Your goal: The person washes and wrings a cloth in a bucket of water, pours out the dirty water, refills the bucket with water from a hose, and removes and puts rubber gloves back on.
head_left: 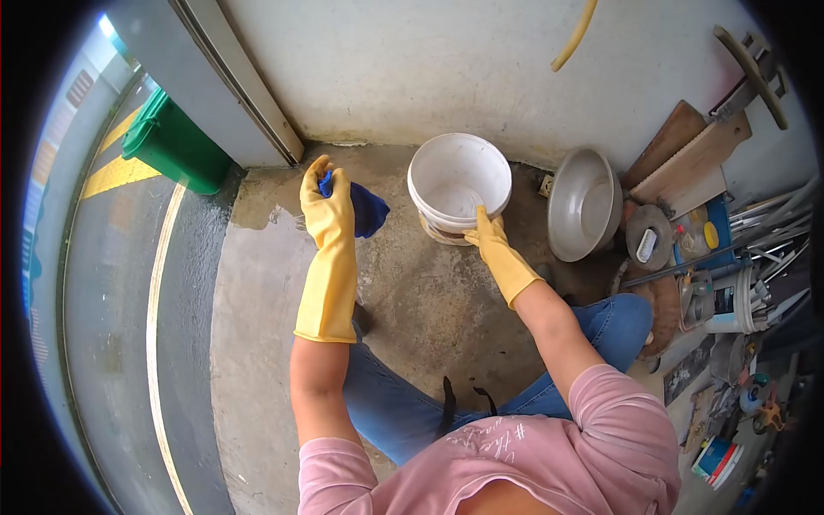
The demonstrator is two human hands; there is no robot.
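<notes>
"Where's the bucket?"

"The white round plastic bucket (451,169) stands upright on the stained grey concrete floor (412,300), mouth up, in front of the person. The yellow-gloved right hand (491,240) has its fingers grasping the near rim."

"And the other hand?"

"The yellow-gloved left hand (325,189) has its fingers clenched round a dark blue cloth (371,213), which hangs out on the bucket's side, apart from it."

"How much room is there?"

"Concrete shows between cloth and bucket, and from the bucket back towards the person's blue denim jeans (390,408). On the right, a shallow round metal basin (570,206) sits tilted near the bucket, not touching. The off-white wall (386,77) rises just behind."

"And further out?"

"At left the concrete ends along a curved edge against a dark grey roadway (189,300), where a green plastic bin (176,146) stands. At right, brown wooden boards (691,167) lean near the wall; a pale yellow hose (575,39) dangles at the top."

"Any writing?"

"The pink short-sleeved T-shirt (558,463) reads '#the', with more script I can't make out. The dark print low on the bucket is too small to read."
</notes>
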